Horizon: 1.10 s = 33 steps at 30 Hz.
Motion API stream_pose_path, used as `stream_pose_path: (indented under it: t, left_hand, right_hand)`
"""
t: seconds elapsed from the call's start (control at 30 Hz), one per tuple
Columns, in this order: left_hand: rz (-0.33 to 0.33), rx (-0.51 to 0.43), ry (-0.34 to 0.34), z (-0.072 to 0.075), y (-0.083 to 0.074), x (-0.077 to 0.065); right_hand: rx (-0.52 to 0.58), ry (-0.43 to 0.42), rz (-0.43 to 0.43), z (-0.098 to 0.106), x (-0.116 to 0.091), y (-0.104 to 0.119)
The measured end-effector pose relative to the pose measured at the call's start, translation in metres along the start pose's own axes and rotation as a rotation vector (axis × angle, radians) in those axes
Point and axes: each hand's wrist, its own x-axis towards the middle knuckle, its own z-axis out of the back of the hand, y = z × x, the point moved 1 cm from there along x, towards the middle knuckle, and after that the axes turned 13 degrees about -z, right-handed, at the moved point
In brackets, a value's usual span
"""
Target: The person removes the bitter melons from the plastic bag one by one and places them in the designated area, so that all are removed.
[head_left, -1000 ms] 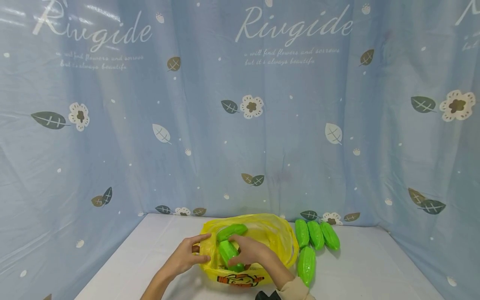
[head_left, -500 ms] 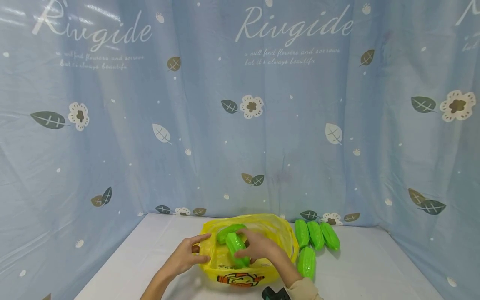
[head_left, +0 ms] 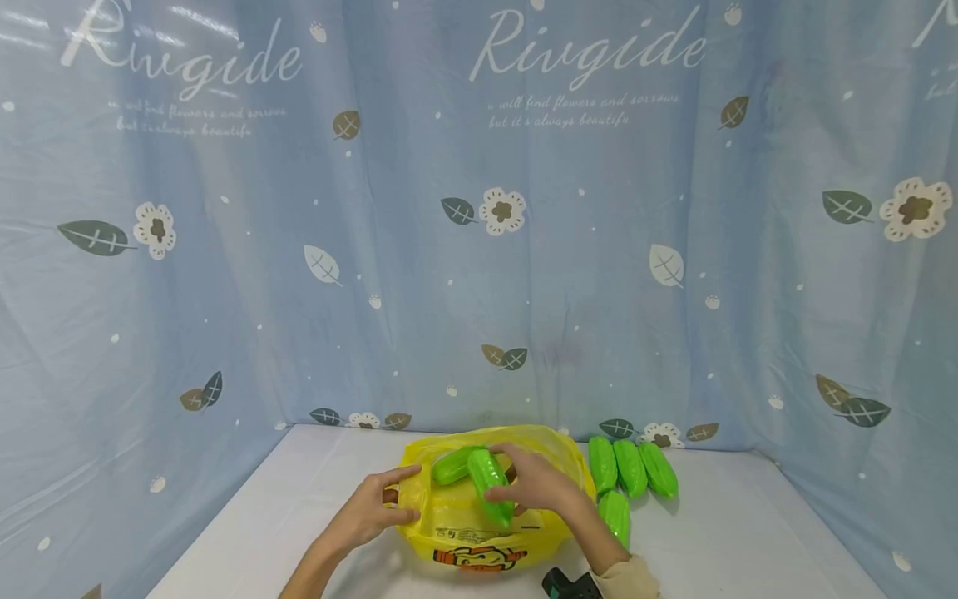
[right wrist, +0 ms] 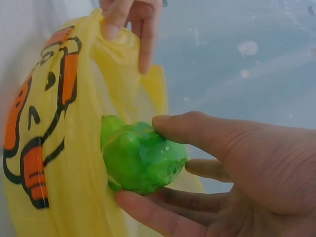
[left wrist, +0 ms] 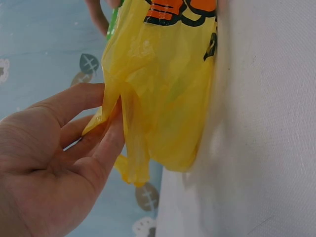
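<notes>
A yellow plastic bag (head_left: 456,520) with a cartoon print stands with its mouth open. My left hand (head_left: 367,512) holds its left side; in the left wrist view, the left fingers (left wrist: 106,138) grip the bag's gathered handle. Over the bag's mouth, my right hand (head_left: 530,482) grips a shiny green, elongated, ridged vegetable-like piece (head_left: 490,487), tilted, thumb on one side and fingers on the other. The right wrist view shows the rounded end of this green piece (right wrist: 143,158). Another green piece (head_left: 452,466) lies in the bag, partly behind the held one.
On the white table (head_left: 718,532), three green pieces (head_left: 631,468) lie in a row right of the bag. One more green piece (head_left: 614,516) lies nearer, partly hidden by the right arm. A patterned blue curtain (head_left: 524,291) surrounds the table's back and sides.
My right hand has moved right and slightly away from me, lifting the green piece from low in the bag toward its mouth. The left hand and the bag have stayed almost still.
</notes>
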Motion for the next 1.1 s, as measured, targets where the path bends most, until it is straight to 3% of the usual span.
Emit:
stream_pose_path:
  t: [1.1]
  left_hand:
    - [-0.005, 0.011, 0.012, -0.003, 0.0, 0.0]
  right_hand:
    - [-0.017, -0.098, -0.071, 0.037, -0.044, -0.039]
